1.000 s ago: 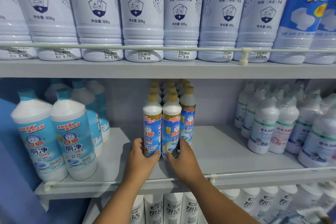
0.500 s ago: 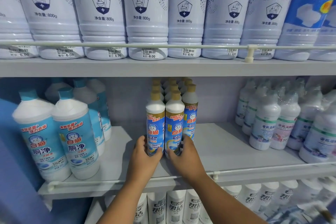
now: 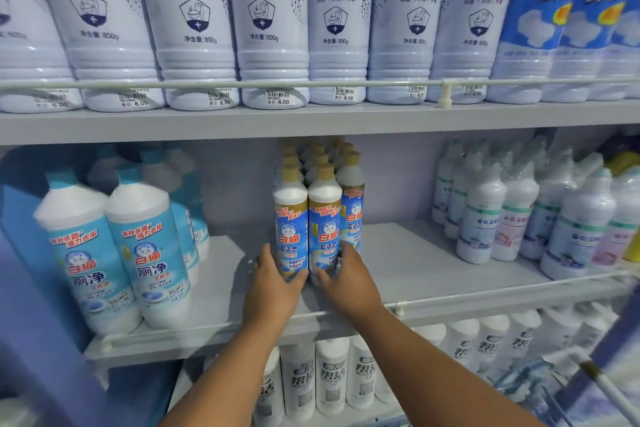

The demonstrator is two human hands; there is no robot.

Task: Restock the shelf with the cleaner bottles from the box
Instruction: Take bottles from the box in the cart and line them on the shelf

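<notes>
Reaching over the front rail (image 3: 485,293) of the middle shelf (image 3: 415,253), both hands meet at two slim cleaner bottles standing upright side by side, approx. mid-shelf. Head cam, looking fwd and down.

Left hand (image 3: 273,284) wraps the base of the left front bottle (image 3: 290,229): fingers go round its left side, thumb across the lower label. Right hand (image 3: 349,282) grasps the base of the right front bottle (image 3: 325,229), thumb on the front, fingers curled round the right side. The two bottles touch each other; both sit on the shelf surface, w/ blue labels, white shoulders and tan caps.

Just behind and to the right stands a third matching bottle (image 3: 352,208), touching the right front one. More tan caps run back in 3 rows behind them; exact count can't be told, roughly a dozen bottles in all.

Left of the hands, well apart: 2 big light-blue bottles (image 3: 145,253) at the front, at least 3 more behind. Right side: a group of white shrink-wrapped bottles (image 3: 512,215), approx. 8 visible, blurred.

Top shelf: 7 large white 800g bottles (image 3: 270,21) in a row, plus 2 blue-patterned ones at far right. Bottom shelf: white bottles w/ dark lettering (image 3: 329,378), count unclear.
</notes>
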